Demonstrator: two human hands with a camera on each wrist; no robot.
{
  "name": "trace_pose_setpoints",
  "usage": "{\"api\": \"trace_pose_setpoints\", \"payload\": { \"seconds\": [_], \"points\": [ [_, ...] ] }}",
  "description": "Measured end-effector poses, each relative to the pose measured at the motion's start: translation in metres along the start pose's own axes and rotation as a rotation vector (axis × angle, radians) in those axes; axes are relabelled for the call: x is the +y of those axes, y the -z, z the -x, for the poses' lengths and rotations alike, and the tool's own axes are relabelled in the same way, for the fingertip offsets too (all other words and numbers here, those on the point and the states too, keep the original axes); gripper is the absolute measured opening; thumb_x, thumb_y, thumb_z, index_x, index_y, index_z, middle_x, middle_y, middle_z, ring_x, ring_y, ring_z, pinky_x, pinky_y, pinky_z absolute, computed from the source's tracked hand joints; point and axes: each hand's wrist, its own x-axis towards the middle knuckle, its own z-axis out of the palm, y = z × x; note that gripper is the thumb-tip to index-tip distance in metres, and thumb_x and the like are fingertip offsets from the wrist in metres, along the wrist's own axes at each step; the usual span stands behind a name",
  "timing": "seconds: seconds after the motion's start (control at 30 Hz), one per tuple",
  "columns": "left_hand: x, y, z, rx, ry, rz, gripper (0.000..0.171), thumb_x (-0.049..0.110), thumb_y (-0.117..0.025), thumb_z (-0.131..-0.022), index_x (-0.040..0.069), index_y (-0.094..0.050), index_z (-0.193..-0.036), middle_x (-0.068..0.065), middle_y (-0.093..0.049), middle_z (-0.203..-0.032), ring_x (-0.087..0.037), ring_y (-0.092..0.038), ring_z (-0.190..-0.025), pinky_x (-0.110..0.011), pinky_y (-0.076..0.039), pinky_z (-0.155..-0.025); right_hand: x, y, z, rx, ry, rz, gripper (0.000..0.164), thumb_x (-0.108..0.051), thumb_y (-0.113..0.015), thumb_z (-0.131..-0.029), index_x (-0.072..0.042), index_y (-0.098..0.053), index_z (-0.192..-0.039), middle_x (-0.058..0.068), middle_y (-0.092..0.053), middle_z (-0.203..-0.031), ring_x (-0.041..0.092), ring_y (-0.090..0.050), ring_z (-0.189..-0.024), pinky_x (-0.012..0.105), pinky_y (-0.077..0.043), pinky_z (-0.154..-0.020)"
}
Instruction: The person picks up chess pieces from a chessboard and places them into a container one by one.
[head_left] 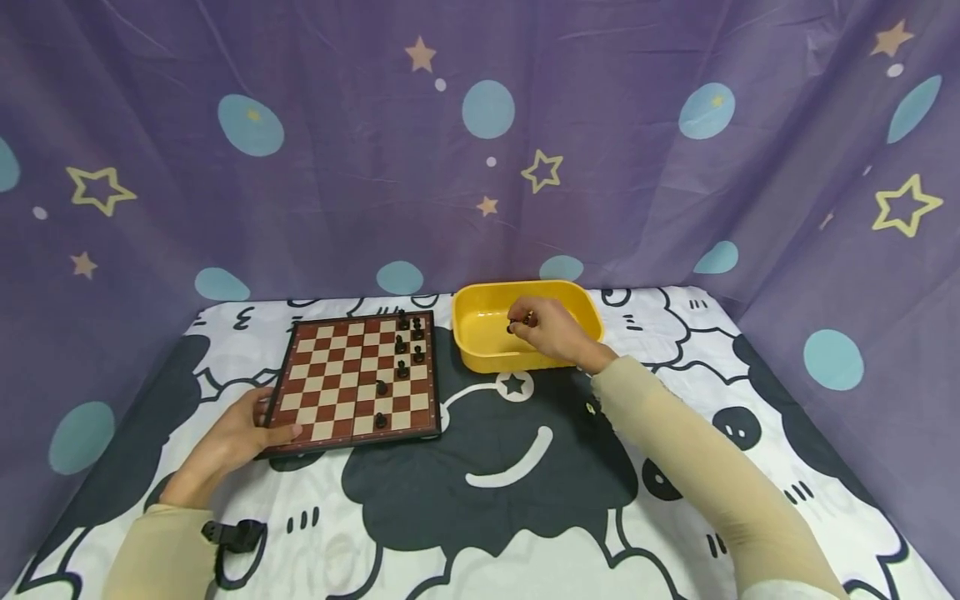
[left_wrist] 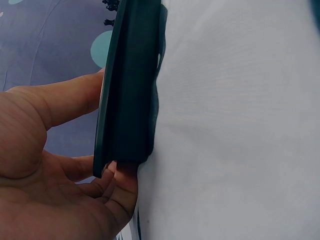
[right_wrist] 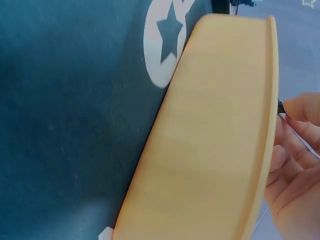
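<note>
The left hand (head_left: 236,433) grips the chessboard (head_left: 322,375) at its near left corner, thumb on top, fingers beneath; the cloth-covered bench (head_left: 487,504) stretches in front; just off the board's right edge, the right hand (head_left: 553,330) reaches over the yellow tub (head_left: 495,362), pinching a dark chess piece (right_wrist: 281,107)

Chessboard (head_left: 322,375) left of tub (head_left: 498,362); chess pieces (head_left: 402,370) on chessboard's right half; curtain (head_left: 337,167) behind.
</note>
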Motion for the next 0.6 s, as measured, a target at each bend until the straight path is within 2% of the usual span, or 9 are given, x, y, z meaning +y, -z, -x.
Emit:
{"api": "trace_pose_setpoints", "payload": {
  "seconds": [0.23, 0.47, 0.6],
  "points": [
    [0.000, -0.001, 0.000, 0.004, -0.002, 0.002, 0.098, 0.025, -0.076, -0.083, -0.018, -0.012, -0.142, -0.036, -0.047, -0.117, -0.041, -0.053, -0.102, -0.043, -0.046, -0.078, 0.013, 0.000, -0.014, 0.007, -0.010, 0.003, 0.017, -0.010, -0.064, -0.090, 0.000, -0.068, -0.104, 0.007, -0.066, -0.097, 0.021, -0.057, -0.083, 0.035, -0.047, -0.077],
    [0.001, -0.001, 0.000, 0.006, -0.001, 0.001, 0.097, 0.026, -0.076, -0.083, -0.017, -0.013, -0.143, -0.035, -0.047, -0.117, -0.041, -0.052, -0.103, -0.044, -0.045, -0.079, 0.021, -0.001, -0.024, -0.009, -0.071, 0.006, 0.017, -0.011, -0.063, -0.091, -0.002, -0.068, -0.105, 0.007, -0.066, -0.099, 0.022, -0.058, -0.088, 0.038, -0.047, -0.083],
    [0.001, -0.001, 0.000, 0.007, -0.003, 0.005, 0.097, 0.025, -0.076, -0.083, -0.017, -0.013, -0.143, -0.035, -0.047, -0.117, -0.041, -0.053, -0.102, -0.044, -0.045, -0.079, 0.027, -0.002, -0.030, -0.021, -0.073, 0.019, 0.016, -0.010, -0.064, -0.090, -0.001, -0.068, -0.104, 0.008, -0.066, -0.098, 0.023, -0.058, -0.090, 0.038, -0.047, -0.085]
  ]
}}
